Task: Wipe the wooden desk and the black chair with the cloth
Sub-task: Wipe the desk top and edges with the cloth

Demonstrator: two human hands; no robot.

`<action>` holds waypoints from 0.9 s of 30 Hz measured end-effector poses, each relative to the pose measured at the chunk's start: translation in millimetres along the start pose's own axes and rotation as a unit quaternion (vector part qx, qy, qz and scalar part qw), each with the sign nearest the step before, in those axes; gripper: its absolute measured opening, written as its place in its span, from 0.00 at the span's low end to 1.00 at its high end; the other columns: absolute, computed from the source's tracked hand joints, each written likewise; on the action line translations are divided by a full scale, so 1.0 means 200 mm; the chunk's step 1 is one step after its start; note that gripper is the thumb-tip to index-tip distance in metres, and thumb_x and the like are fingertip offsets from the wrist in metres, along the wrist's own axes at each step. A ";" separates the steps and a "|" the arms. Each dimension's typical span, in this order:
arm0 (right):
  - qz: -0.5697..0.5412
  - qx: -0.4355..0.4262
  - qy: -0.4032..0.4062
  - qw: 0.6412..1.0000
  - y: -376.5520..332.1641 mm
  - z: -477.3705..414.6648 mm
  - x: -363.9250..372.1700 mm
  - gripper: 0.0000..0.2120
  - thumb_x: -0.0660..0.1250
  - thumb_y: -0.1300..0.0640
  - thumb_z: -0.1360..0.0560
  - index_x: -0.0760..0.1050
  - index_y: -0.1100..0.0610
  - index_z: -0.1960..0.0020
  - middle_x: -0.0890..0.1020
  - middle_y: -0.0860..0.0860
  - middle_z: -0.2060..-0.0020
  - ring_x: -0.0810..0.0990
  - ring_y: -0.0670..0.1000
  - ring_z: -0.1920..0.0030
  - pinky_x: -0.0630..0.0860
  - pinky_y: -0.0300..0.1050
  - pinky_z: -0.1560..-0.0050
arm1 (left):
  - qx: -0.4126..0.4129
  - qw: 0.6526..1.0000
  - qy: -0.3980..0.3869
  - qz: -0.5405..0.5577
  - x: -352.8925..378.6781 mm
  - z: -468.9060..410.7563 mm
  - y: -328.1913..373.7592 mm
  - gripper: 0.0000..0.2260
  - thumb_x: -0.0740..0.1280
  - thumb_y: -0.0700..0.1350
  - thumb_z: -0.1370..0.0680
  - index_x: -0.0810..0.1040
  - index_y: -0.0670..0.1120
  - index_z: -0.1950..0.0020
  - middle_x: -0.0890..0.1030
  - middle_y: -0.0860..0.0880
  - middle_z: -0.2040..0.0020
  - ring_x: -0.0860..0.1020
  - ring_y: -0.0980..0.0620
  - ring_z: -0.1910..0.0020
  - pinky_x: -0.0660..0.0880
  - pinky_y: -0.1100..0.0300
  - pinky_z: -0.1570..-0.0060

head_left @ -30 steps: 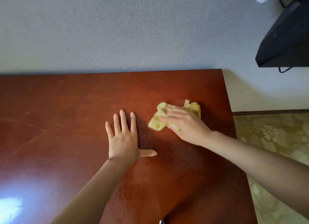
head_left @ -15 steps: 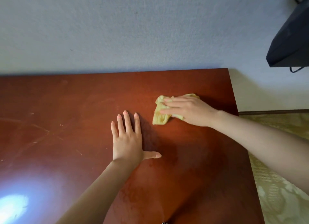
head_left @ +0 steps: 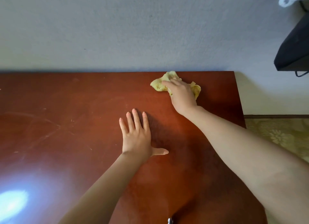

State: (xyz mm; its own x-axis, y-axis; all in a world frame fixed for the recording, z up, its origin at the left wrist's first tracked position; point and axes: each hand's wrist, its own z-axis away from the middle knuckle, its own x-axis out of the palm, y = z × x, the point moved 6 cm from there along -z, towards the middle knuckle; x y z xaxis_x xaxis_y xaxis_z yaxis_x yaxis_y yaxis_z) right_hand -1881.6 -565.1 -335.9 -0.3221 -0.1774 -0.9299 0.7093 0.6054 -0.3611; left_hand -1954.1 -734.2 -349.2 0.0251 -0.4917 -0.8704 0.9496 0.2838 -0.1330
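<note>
1. step: desk wipe. right hand [head_left: 182, 96] presses crumpled yellow cloth [head_left: 158, 86], fingers laid flat, upper centre-right, at back edge of reddish-brown wooden desk [head_left: 66, 123].
2. left hand [head_left: 136, 136] spread flat, mid-frame.
3. next: probably sweep left.

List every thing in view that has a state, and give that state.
wooden desk: scratched, glare patch at near left.
cloth: bunched, on the desk by its far edge.
right hand: on top of the cloth, pressing it down.
left hand: flat on the desk, fingers straight, holding nothing.
</note>
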 end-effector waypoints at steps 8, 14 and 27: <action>-0.043 -0.186 -0.118 0.975 -0.24 0.53 0.03 0.22 0.63 0.72 0.26 0.75 0.57 0.35 0.76 0.56 0.36 0.67 0.57 0.30 0.60 0.49 0.29 | -0.006 0.998 0.041 0.043 0.02 0.24 -0.14 0.49 0.55 0.73 0.29 0.37 0.45 0.23 0.38 0.40 0.23 0.36 0.40 0.25 0.40 0.38 0.29; -0.067 -0.285 -0.144 0.945 -0.32 1.03 -0.01 0.23 0.71 0.72 0.33 0.80 0.55 0.41 0.79 0.54 0.40 0.76 0.56 0.37 0.70 0.56 0.36 | -0.026 0.993 0.065 0.099 0.15 0.50 -0.26 0.37 0.55 0.67 0.24 0.47 0.51 0.22 0.46 0.48 0.21 0.43 0.44 0.23 0.42 0.43 0.27; 0.031 -0.367 -0.245 0.897 -0.32 0.99 -0.02 0.28 0.64 0.71 0.25 0.69 0.50 0.30 0.68 0.50 0.29 0.64 0.49 0.28 0.65 0.49 0.30 | -0.046 0.994 0.005 0.103 0.35 0.82 -0.31 0.34 0.53 0.64 0.21 0.46 0.49 0.22 0.42 0.48 0.21 0.37 0.44 0.24 0.39 0.40 0.29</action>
State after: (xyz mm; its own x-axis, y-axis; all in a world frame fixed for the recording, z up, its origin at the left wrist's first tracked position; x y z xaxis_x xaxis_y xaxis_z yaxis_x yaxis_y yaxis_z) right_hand -1800.7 -756.7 -323.0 0.1457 -0.3376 -0.9299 0.0550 0.9413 -0.3331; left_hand -1960.5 -921.1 -324.4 0.2121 -0.4073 -0.8883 0.8923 0.4514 0.0061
